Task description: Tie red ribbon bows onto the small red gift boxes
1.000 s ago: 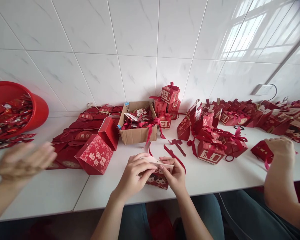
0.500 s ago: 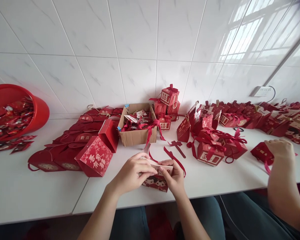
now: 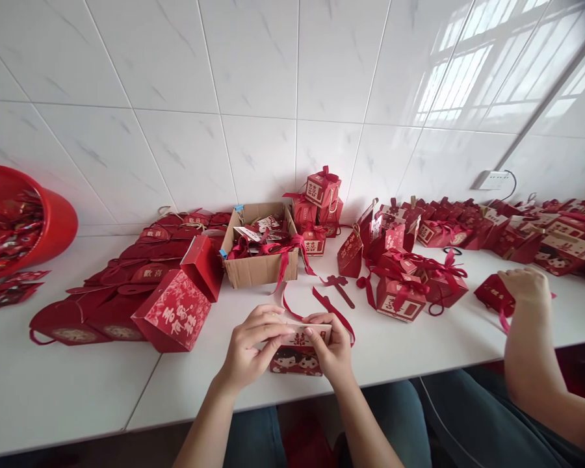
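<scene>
A small red gift box (image 3: 295,359) with cartoon figures on its front stands at the near edge of the white table (image 3: 78,383). My left hand (image 3: 251,344) and my right hand (image 3: 332,348) are both closed on its pale top flaps, thumbs and fingers pinching from either side. A red ribbon (image 3: 322,300) trails on the table from behind the box towards the cardboard box.
A cardboard box (image 3: 258,257) of ribbons and tags sits behind. Flat red boxes (image 3: 146,273) lie left, with a red basin (image 3: 29,218) of sweets. Finished gift boxes (image 3: 404,286) crowd the right, where another person's hand (image 3: 521,289) holds a red box.
A hand at the far left edge has gone from view. My hands have shifted on the gift box, pressing its top flaps down. The view has drifted slightly to the right.
</scene>
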Demonstrator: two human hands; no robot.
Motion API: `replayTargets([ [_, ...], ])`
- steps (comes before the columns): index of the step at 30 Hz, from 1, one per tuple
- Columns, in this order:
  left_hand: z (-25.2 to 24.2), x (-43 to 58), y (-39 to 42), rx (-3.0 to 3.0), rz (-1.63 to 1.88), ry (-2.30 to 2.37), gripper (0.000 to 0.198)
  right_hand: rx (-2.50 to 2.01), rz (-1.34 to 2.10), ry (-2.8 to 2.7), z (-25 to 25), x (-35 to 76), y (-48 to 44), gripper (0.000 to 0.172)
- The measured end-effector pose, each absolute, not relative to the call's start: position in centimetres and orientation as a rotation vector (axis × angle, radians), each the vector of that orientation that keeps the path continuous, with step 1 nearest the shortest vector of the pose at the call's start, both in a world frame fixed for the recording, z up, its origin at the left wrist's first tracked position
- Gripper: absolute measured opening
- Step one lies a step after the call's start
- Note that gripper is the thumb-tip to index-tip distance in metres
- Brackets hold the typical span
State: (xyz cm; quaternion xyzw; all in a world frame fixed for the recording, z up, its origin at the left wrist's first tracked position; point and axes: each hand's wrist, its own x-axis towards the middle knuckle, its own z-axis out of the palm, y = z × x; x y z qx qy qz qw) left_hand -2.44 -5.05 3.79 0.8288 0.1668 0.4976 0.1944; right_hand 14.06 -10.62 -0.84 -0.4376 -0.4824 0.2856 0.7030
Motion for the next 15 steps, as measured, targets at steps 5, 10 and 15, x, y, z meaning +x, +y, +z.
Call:
replayTargets([
  [5,3.1,-1.9,-5.7,2.315,1.441,0.625,0.014,-1.074,0.599,-1.026,-1.1,13.6,-10.6,0.017],
  [10,2.2,-1.4,-8.5,2.187,1.681,1.008,0.018,-1.114,0.582,-0.984,-1.1,13.2,-10.5,0.02],
  [15,2.2,-1.0,-9.3,2.29,1.576,1.043,0.008,-1.077,0.577,-1.006,-0.9,12.8,-10.9,0.016],
])
